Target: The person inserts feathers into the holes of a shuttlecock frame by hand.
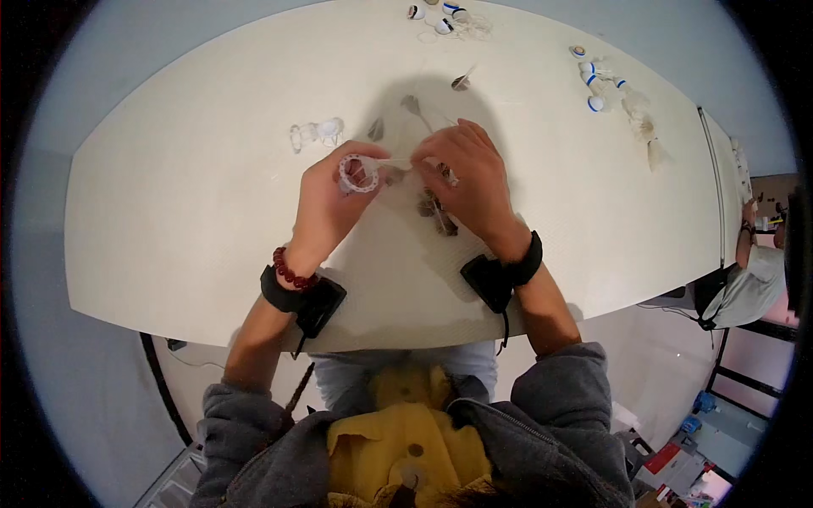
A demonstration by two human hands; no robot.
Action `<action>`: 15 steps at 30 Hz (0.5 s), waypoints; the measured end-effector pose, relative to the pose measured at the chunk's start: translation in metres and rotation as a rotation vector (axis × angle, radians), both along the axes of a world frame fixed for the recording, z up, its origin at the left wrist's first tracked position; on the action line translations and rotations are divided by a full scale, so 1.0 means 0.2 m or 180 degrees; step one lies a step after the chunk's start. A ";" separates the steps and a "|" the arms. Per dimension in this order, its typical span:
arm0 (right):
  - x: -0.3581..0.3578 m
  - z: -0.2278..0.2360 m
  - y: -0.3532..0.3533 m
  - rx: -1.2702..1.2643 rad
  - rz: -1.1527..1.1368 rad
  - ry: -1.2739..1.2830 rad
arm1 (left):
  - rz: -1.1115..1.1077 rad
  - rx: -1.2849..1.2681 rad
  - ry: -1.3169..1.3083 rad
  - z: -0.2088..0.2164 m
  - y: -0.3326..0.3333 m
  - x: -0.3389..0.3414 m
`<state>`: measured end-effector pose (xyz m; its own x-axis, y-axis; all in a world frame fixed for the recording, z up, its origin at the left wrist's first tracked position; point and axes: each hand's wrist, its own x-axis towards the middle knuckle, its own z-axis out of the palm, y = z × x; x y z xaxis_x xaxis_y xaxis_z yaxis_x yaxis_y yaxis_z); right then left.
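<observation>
My left hand (326, 193) is closed round a white ring (345, 173) with small holes around its rim. Its fingertips meet a thin pale stem (396, 161), whose other end is pinched in my right hand (474, 173). The stem looks like a feather's quill, but blur hides the detail. Under my right hand lies a small pile of dark brown feathers (445, 222). Beyond the hands are loose dark feathers: one grey (411, 103), one near my left fingers (376, 129), and one farther right (461, 83).
Several clear-white plastic pieces (329, 130) lie left on the white table (186, 203). White pieces with blue bands (595, 103) sit at the far right beside pale feathers (642, 127); a similar group (444, 25) is at the far edge. Another person (752, 284) is at the right.
</observation>
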<state>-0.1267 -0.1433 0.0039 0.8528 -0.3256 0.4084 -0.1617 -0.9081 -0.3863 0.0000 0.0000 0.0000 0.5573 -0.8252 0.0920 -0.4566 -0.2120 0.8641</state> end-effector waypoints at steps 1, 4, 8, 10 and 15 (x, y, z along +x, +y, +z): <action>0.00 0.00 0.00 0.0235 0.0031 -0.0131 | -0.0027 -0.0244 -0.0120 -0.02 -0.01 0.00; -0.05 0.01 0.01 0.1026 -0.0052 -0.0430 | -0.0077 -0.0372 0.0109 0.00 -0.02 -0.02; -0.07 -0.03 -0.08 0.1767 0.0015 -0.0683 | 0.0158 -0.0602 0.0973 -0.04 -0.07 -0.03; -0.10 -0.04 -0.09 0.1946 0.0090 -0.0628 | 0.0086 -0.0559 0.1010 -0.04 -0.08 -0.02; -0.09 -0.03 -0.06 0.2366 0.0253 -0.0368 | 0.0100 -0.0362 0.1018 -0.06 -0.06 -0.01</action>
